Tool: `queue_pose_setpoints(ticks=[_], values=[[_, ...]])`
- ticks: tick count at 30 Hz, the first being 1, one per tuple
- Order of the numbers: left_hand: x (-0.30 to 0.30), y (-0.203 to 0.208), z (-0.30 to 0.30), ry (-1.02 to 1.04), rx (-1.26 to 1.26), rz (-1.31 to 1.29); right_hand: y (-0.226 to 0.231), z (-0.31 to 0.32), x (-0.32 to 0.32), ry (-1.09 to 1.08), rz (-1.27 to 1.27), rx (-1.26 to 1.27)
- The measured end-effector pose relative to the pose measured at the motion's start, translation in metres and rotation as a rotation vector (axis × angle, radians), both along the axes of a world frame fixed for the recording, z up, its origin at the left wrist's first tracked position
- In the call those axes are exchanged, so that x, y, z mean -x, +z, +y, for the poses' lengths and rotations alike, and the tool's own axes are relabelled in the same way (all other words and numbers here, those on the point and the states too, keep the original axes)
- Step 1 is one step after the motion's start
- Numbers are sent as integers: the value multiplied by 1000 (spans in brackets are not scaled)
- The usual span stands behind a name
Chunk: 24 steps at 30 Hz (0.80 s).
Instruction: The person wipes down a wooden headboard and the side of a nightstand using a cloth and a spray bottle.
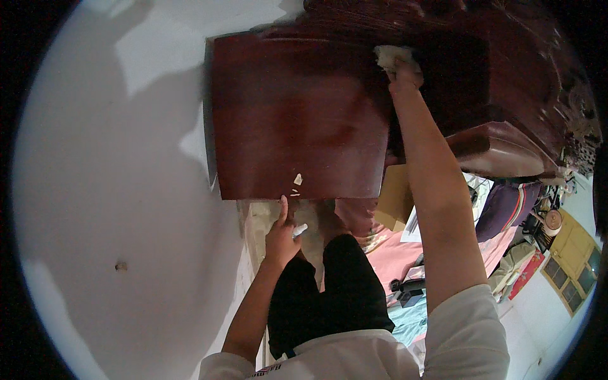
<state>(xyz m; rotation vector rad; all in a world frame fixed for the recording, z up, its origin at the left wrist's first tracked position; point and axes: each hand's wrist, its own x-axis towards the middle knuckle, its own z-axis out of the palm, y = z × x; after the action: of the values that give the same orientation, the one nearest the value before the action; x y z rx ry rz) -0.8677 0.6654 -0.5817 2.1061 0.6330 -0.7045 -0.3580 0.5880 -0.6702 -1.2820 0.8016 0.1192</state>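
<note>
A whitish cloth (pixel 385 58) is bunched under my right hand (pixel 407 74), against the far right corner of a glossy dark red wooden top (pixel 297 114). The fingers of that hand are closed on the cloth. Down by the near edge, my left hand (pixel 282 239) has its index finger stretched up to the wood's rim. Its other fingers curl round a small white object (pixel 300 230) with a rounded end; most of it is hidden. A pale scrap (pixel 298 179) and smaller bits (pixel 295 192) lie on the wood near that finger.
A white wall (pixel 126 190) stands close on the left. Carved dark wood (pixel 532 57) rises at the far right. Beyond my right forearm are a cardboard piece (pixel 394 196), a pink cover (pixel 392 259), a purple striped cloth (pixel 506 212) and a black device (pixel 408 291).
</note>
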Motion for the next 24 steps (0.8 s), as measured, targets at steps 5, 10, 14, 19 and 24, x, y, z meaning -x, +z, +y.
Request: queue_pose_setpoints(ticks=[5, 10, 14, 19, 24], values=[[7, -5, -2, 32, -5, -35, 31, 20, 21, 15, 6, -117], [9, -10, -3, 45, 8, -105, 10, 48, 23, -96, 138, -183], [18, -15, -2, 82, 12, -140, 30, 116, 68, 29, 164, -221], [21, -17, -1, 105, -2, -198, 44, 198, 124, 244, 125, -201], [20, -16, 0, 62, -11, -219, 64, 250, 166, 904, -515, 136]])
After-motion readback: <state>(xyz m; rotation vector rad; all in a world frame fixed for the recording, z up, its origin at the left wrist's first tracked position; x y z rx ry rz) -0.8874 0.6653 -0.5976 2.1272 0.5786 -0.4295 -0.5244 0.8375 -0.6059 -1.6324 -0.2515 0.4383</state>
